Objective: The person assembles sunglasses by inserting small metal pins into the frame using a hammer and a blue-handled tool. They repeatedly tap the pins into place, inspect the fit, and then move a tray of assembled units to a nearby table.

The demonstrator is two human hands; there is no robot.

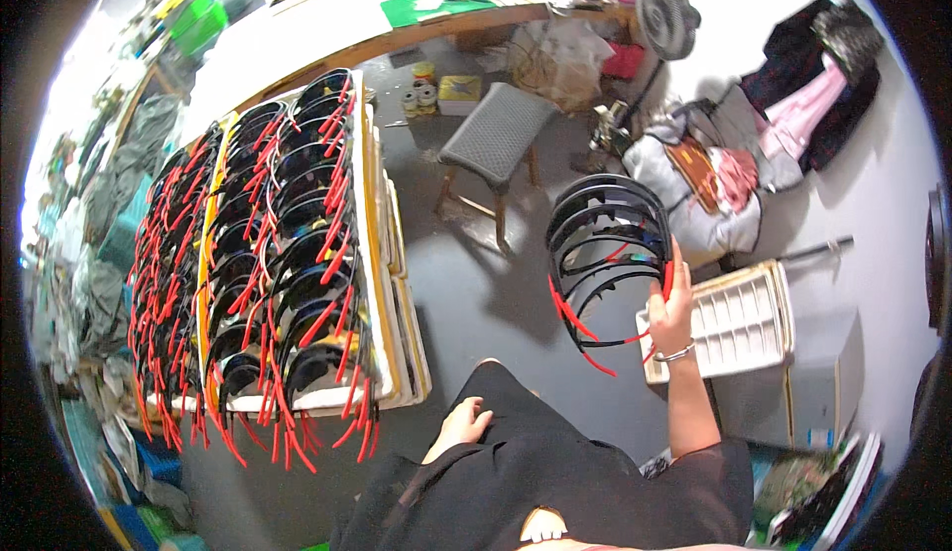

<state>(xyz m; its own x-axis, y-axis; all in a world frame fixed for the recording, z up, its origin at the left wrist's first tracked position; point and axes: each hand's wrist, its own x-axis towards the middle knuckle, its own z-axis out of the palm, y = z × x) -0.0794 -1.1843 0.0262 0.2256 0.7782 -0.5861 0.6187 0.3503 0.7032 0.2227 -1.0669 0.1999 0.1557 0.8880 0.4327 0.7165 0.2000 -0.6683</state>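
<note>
My right hand (674, 305) is closed around the red-tipped arms of several black wraparound glasses (607, 186), held in a row above the floor to my right. Some of their red arm tips hang free at the lower left of the bunch. My left hand (462, 426) lies on my black-clothed lap, fingers loosely extended and holding nothing. Over on the left, stacked white trays (405, 358) bear dense rows of similar dark glasses (312, 214), whose red tips droop over the near edge.
A ribbed white tray (739, 318) rests on a grey box (828, 377) at my right. Ahead are a grey stool (501, 134), a long worktable (337, 40) and a fan (666, 17). Clothes and a grey bag (684, 219) sit by the right wall.
</note>
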